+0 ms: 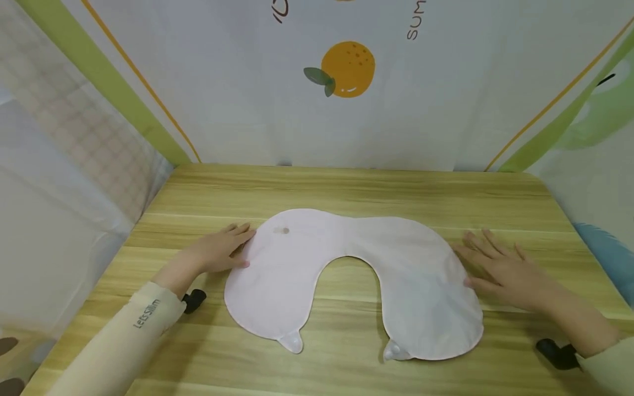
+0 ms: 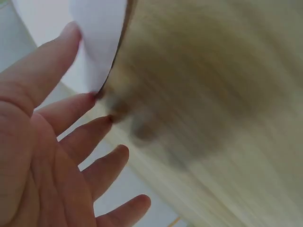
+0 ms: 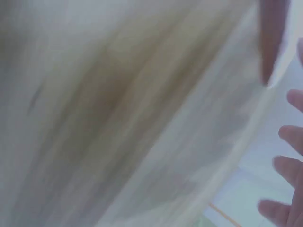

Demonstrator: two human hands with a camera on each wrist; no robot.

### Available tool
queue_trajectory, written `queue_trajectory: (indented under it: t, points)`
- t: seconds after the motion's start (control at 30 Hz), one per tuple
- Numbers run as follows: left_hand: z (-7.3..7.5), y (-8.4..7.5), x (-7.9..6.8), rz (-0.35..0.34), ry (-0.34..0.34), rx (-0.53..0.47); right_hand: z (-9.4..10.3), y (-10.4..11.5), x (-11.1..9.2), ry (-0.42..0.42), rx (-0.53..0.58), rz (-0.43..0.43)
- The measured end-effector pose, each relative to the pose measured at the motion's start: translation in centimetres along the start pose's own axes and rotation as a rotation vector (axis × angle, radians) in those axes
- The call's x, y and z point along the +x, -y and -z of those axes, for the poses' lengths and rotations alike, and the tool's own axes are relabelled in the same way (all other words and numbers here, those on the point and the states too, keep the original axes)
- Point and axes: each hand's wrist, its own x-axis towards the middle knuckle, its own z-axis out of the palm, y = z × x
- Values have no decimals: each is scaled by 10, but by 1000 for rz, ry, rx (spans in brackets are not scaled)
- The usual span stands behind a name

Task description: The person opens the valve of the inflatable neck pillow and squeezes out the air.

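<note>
A flat, U-shaped neck pillow (image 1: 307, 258) in pale pinkish white lies on the wooden table, its opening towards me. Small tabs stick out at the two inner ends, and a small brownish mark shows on its upper left part. My left hand (image 1: 218, 253) touches the pillow's left edge, fingers extended; in the left wrist view the thumb (image 2: 66, 47) lies against the fabric. At the right edge rests my right hand (image 1: 510, 275), fingers spread and thumb against or just over the border. Blur in the right wrist view hides the exact contact.
The wood-grain table (image 1: 346, 374) has rounded far corners. Behind it hangs a white curtain (image 1: 238, 110) with an orange print. A blue object (image 1: 604, 258) stands beyond the right edge. A black wrist device (image 1: 195, 301) sits under each forearm.
</note>
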Motion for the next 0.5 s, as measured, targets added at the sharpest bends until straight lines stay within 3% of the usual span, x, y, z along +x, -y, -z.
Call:
queue_trajectory:
  t: [0.23, 0.4, 0.5]
  points:
    - [-11, -5, -29, -72, -125, 41, 3, 23, 3, -151, 133, 205]
    - [-25, -13, -31, -156, -173, 58, 0, 44, 7, -154, 181, 294]
    - [-28, -16, -31, -165, -175, 77, -5, 50, 6, -144, 225, 317]
